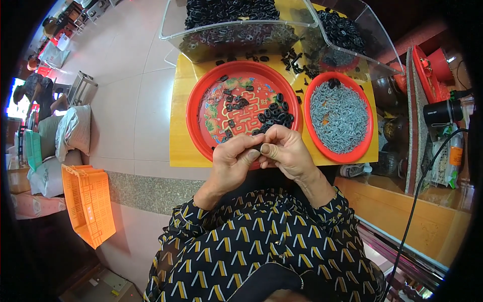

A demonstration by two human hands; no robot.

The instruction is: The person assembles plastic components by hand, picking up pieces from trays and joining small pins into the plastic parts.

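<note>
Over the near rim of a round red tray [193, 121], my left hand [230, 160] and my right hand [291, 153] meet with thumbs and forefingers pinched. A small black plastic part [258, 147] shows between their fingertips, mostly hidden, so its exact shape cannot be told. Inside the tray, whose base is patterned in red and gold, a cluster of black oval parts with holes [275, 113] lies at the right. Smaller black pieces [236, 104] are scattered over its middle and left. To the right sits a red oval dish [308, 126] filled with silver screws [339, 118].
Two clear plastic bins [241, 25] of black parts stand at the yellow table's [181, 146] far side. Loose black pieces [293, 60] lie before them. An orange basket [89, 204] and white sacks [74, 131] are at the left. A black cable [416, 196] hangs at the right.
</note>
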